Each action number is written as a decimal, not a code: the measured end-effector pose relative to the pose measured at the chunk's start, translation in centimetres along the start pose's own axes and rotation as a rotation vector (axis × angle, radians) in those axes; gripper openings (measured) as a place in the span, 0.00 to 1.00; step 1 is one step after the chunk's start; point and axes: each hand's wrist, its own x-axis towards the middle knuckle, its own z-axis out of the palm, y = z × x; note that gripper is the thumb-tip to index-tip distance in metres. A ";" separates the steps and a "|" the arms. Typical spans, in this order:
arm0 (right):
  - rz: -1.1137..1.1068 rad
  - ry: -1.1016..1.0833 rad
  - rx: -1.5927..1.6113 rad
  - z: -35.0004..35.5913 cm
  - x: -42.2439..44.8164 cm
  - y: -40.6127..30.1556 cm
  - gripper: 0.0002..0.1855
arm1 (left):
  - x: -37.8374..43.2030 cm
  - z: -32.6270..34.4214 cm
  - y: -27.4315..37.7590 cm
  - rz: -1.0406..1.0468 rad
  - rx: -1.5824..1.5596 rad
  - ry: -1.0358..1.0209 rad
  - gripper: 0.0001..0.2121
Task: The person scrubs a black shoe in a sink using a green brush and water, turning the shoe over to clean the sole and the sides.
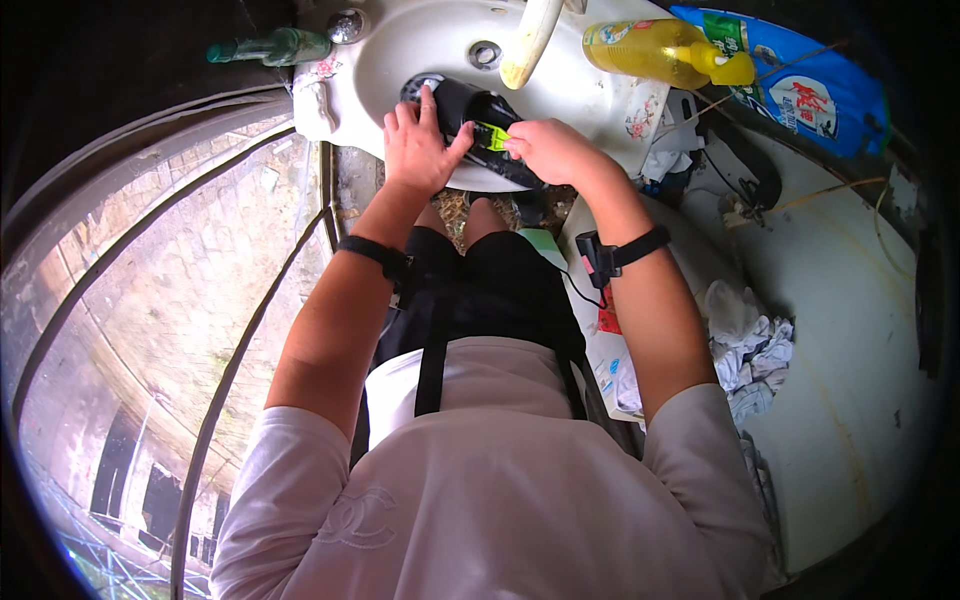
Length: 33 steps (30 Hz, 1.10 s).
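Note:
A wet black shoe [459, 105] lies slantwise across the near side of the white washbasin [420, 37], its lower right end over the rim. My left hand [426, 142] grips the shoe from the near left, fingers spread on its upper surface. Between the thumb and fingers of my right hand [551, 150] is the handle of a small lime-green brush [495, 138]. The brush head sits against the shoe, close to my left thumb; its bristles are mostly hidden.
A pale faucet spout [529, 49] overhangs the basin. On its right lie a yellow pump bottle [645, 51] and a blue printed bag [802, 90]; a green glass bottle [292, 48] lies at left. Crumpled cloths [750, 360] are by my right arm. Window bars [247, 330] run along the left.

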 end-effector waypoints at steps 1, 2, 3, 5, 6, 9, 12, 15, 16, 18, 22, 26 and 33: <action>0.018 0.011 -0.014 0.5 0.2 0.0 0.14 | -0.1 0.2 0.2 0.027 0.008 -0.036 0.44; -0.004 0.048 -0.016 1.4 0.8 -0.3 0.15 | -0.4 0.4 0.4 0.013 0.030 -0.011 0.42; 0.029 0.083 -0.025 2.2 1.7 -1.3 0.16 | -0.5 0.5 0.3 0.014 0.029 -0.009 0.42; 0.069 0.087 -0.010 2.4 1.9 -1.7 0.16 | -0.5 0.6 0.1 -0.002 -0.003 0.020 0.41; 0.009 0.061 0.052 2.2 1.7 -1.4 0.16 | -0.5 0.5 -0.2 0.015 0.011 0.019 0.40; 0.053 -0.073 0.163 0.0 -0.6 0.1 0.18 | -1.0 0.9 0.0 0.040 0.026 0.032 0.40; 0.037 -0.001 0.018 1.3 0.7 -0.2 0.19 | -1.4 1.4 0.2 0.052 0.064 0.009 0.42; 0.114 0.092 -0.055 2.3 2.5 -2.9 0.20 | -1.6 1.3 0.3 0.037 0.070 -0.012 0.42; 0.079 0.089 -0.055 2.1 2.5 -2.7 0.19 | -1.6 1.2 0.3 0.037 0.053 0.000 0.43; 0.018 0.083 -0.029 1.8 1.9 -1.5 0.17 | -1.9 1.2 0.0 0.035 0.039 0.006 0.43; 0.028 0.134 0.009 0.8 0.3 -0.7 0.15 | -2.1 1.5 0.0 0.113 -0.033 0.040 0.46; 0.012 0.175 -0.032 1.6 1.7 -3.0 0.14 | -1.9 1.6 -0.2 0.072 -0.053 0.053 0.50; 0.039 0.082 -0.064 -1.0 -0.3 -1.5 0.15 | -1.6 1.7 -0.3 0.066 -0.004 0.055 0.52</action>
